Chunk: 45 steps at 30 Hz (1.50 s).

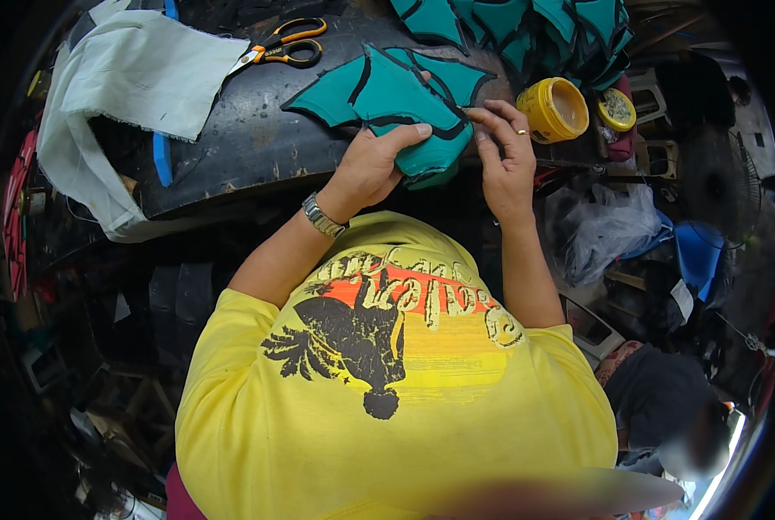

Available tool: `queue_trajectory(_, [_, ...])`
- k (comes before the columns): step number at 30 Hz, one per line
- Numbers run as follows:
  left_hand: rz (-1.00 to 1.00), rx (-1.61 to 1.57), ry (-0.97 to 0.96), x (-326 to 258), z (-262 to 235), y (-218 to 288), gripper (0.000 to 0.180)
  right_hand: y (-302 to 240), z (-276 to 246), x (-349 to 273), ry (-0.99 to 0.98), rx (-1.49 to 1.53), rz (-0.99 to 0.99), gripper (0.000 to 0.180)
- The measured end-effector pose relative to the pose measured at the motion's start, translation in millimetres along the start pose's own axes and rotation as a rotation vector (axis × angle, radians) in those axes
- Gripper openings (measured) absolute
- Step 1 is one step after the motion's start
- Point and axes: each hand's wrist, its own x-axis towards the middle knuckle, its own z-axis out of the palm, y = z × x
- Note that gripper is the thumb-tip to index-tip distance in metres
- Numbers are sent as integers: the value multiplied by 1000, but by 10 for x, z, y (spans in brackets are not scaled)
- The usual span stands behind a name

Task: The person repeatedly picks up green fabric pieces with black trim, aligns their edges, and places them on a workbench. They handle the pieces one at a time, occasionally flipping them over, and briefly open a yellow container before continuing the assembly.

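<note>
Both hands gripped a teal fabric piece [396, 100] edged in black: left hand [372, 165] with thumb clamped over its lower fold, right hand [502, 147] pinching its right edge. It lay on the dark worktable [231, 139], left of an open yellow tub [552, 108]; scissors [283, 45] sat beyond.
</note>
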Motion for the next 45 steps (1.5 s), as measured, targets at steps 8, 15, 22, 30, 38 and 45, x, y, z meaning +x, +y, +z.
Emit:
queue_trajectory(8, [-18, 16, 41, -9, 16, 18, 33, -34, 60, 59, 89, -256, -286, 46])
queue_trajectory(15, [19, -46, 98, -7, 37, 27, 30, -7, -57, 118, 50, -681, -532, 52])
queue_trajectory(22, [-2, 2, 150, 13, -7, 6, 39, -110, -99, 144, -195, -530, -587, 58])
queue_trajectory(30, [18, -54, 151, 49, 53, 177, 48, -214, -68, 155, -128, 556, -17, 79])
queue_trajectory(38, [182, 292, -139, -59, -62, 117, 44, -187, 120, 12, -203, 880, 323, 85])
queue_trajectory(45, [132, 464, -78, -63, -65, 92, 44, -195, 123, 121, -79, 921, 385, 74])
